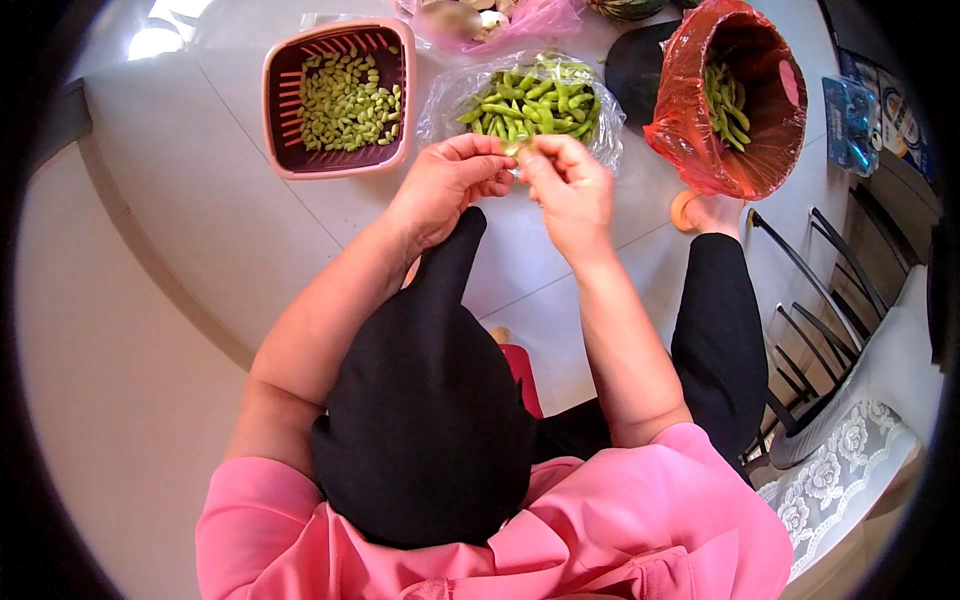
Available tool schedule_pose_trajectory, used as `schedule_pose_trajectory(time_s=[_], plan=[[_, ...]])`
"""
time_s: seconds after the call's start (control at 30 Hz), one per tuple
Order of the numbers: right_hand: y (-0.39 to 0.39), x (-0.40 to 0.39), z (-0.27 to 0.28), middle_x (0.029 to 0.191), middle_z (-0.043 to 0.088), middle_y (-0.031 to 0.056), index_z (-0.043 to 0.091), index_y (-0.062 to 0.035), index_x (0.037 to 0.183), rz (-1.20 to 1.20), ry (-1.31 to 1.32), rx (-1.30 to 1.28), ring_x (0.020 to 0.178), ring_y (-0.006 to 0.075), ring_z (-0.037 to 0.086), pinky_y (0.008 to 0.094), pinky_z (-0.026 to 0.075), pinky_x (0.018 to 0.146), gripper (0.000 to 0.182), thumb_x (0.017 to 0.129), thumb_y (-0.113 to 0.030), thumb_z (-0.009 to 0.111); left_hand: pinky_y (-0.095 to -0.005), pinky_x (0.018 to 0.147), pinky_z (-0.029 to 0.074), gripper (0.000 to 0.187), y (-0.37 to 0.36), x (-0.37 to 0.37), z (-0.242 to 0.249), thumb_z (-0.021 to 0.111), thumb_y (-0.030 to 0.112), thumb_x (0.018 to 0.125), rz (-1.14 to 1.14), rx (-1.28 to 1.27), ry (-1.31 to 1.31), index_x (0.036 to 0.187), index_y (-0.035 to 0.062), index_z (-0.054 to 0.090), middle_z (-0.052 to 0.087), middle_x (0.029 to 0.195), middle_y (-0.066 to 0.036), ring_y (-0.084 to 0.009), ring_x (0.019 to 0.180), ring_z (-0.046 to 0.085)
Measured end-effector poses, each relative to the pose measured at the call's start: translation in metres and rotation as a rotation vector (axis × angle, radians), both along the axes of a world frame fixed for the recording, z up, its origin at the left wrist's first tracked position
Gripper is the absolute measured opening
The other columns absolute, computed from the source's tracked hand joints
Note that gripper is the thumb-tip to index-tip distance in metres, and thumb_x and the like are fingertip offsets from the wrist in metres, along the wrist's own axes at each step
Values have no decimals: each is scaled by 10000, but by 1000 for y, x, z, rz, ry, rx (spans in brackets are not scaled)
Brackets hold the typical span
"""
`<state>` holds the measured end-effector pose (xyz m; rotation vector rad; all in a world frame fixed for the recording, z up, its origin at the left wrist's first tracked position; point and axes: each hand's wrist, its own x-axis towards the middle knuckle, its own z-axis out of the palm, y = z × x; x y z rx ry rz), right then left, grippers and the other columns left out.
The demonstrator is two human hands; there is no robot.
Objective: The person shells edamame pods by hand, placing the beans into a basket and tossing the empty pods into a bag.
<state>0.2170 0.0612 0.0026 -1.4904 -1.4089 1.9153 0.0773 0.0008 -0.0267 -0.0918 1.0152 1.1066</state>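
Note:
Between the fingertips of both hands is a green soybean pod (516,147), partly covered by the fingers and a little blurred. My left hand (455,182) pinches it from the left, fingers closed. From the other side my right hand (570,190) grips it with thumb and forefinger. Just beyond the hands, a clear plastic bag (440,108) lies spread out with a heap of green soybean pods (535,98) in it. To the left stands a pink-rimmed basket (272,120), where shelled green beans (345,105) cover much of the bottom.
A bin lined with a red plastic bag (775,130) stands at the right, with green pods or hulls (725,105) inside. A pink bag (545,20) lies at the back. Black-legged chairs (815,300) and a blue plastic package (850,125) are at the right.

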Motion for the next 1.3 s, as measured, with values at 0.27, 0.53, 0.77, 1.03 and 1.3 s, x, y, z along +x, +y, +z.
schedule_pose_trajectory(time_s=[0.27,0.53,0.77,1.03,1.3], plan=[[64,53,72,979,577,77,539,24,1122,-337,-245,993,832,138,577,215,463,694,273,858,27,468,-340,823,481,351,-3,-38,4,444,77,828,248,161,-143,1143,-78,462,568,1028,-169,-236,894,580],[72,59,47,1179,475,150,579,-25,1070,-113,-367,1100,1085,284,485,373,410,923,350,735,41,500,-390,965,435,525,-21,-86,-14,374,-33,810,614,224,-216,1319,-52,249,369,1313,-258,-356,1196,430],[41,8,9,936,597,131,596,-19,937,217,-284,823,905,283,573,352,458,796,187,761,-15,532,-333,791,531,872,-30,-87,-36,437,-162,742,726,47,132,1418,174,0,160,1398,-157,-378,1123,495],[46,-25,-83,911,584,129,605,-37,878,552,-575,819,889,299,560,402,457,772,157,772,-152,583,-326,958,427,532,-15,-47,4,481,-51,843,248,120,175,1338,-14,289,325,1380,-189,-281,1174,472],[37,-35,-57,880,567,120,540,-15,906,194,-439,706,832,270,550,379,453,728,188,799,-163,586,-307,955,412,602,-13,-20,3,464,-85,817,24,77,165,1368,-5,235,306,1394,-179,-251,1182,467]])
